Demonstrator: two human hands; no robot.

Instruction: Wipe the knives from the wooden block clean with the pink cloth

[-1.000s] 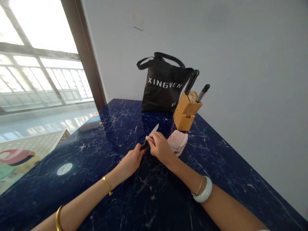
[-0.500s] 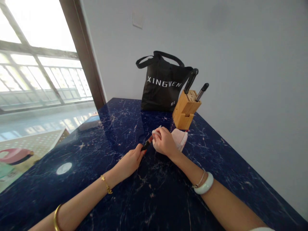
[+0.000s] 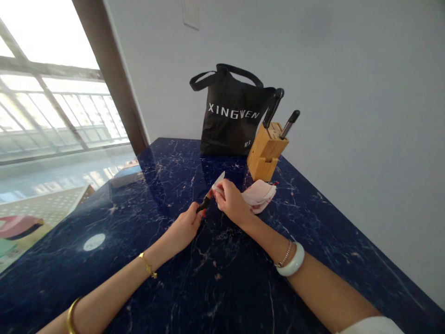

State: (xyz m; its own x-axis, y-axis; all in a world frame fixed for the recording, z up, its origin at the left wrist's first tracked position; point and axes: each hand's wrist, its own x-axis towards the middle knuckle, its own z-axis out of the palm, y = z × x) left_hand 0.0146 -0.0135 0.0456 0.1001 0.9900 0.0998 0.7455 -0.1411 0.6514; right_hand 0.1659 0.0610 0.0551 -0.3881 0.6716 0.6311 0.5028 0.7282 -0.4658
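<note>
A small knife [image 3: 205, 202] with a black handle lies in my left hand [image 3: 188, 222], its blade angled up and to the right. My right hand [image 3: 229, 200] pinches part of a pale pink cloth [image 3: 259, 194] against the blade near the handle. The rest of that cloth spreads to the right, past my right hand. The blade tip shows bare beyond my right fingers. Just behind the cloth stands a wooden knife block [image 3: 266, 153], holding a large black-handled knife [image 3: 274, 107] and another tool with a black and silver handle [image 3: 289, 124].
A black tote bag [image 3: 229, 120] with white letters stands behind the knife block, near the wall. Both arms rest over the dark blue marbled table [image 3: 215, 278]. At the left are a perforated cream surface [image 3: 62, 199] with a pink object [image 3: 21, 226], and a window.
The blade shows more beyond my right fingers, which sit closer to the handle. Both hands are slightly further left in view. The cloth is more spread out, and the camera view has shifted slightly.
</note>
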